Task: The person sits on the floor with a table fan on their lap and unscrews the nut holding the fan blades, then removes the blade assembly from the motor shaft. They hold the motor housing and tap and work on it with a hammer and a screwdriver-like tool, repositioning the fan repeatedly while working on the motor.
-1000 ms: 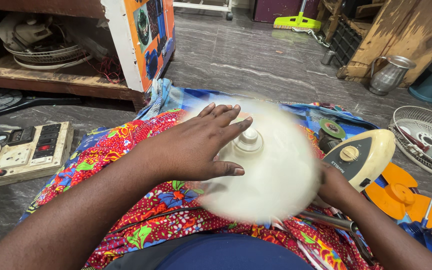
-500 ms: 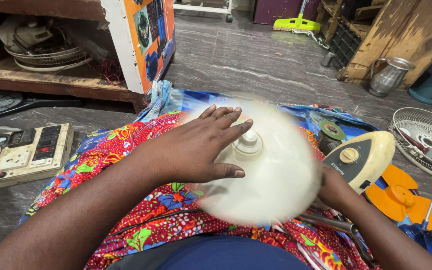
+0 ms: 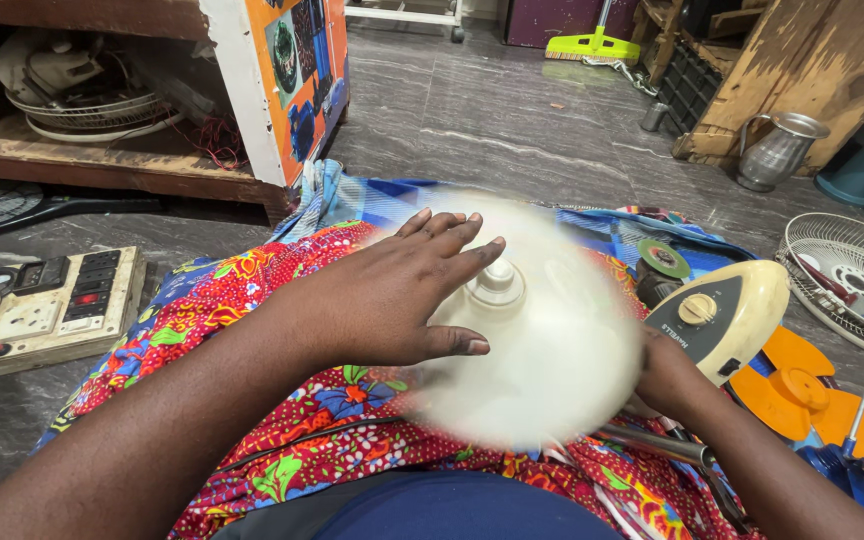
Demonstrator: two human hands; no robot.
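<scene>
Head view looks down at one cream fan blade (image 3: 542, 370) that spins so fast it is a round blur. It sits over a bright flowery cloth (image 3: 242, 300) on the person's lap, in the middle of the scene. One small cream knob (image 3: 497, 283) sticks up at its center.

Two hands are here. The left hand (image 3: 392, 300) lies flat over the left side of the blur, fingers straight and close side by side, thumb out toward the near side. It pinches nothing. The right hand (image 3: 664, 372) is at the right edge of the blur, mostly hidden behind it, so I cannot tell if its grip is spread or pressed together.

Just right of the blade is one cream fan base (image 3: 727, 312) with one round dial. Farther right on the floor (image 3: 512, 110) lie one orange fan blade (image 3: 812, 395) and one white wire guard (image 3: 857, 280). One metal jug (image 3: 777, 150) stands far right. On the left lies one wooden switch board (image 3: 47, 305). Far away leans one green broom (image 3: 592, 40).

The spinning edge is close to the fan base on the right and over the cloth on the near side. The far side has gray floor with lots of open room.
</scene>
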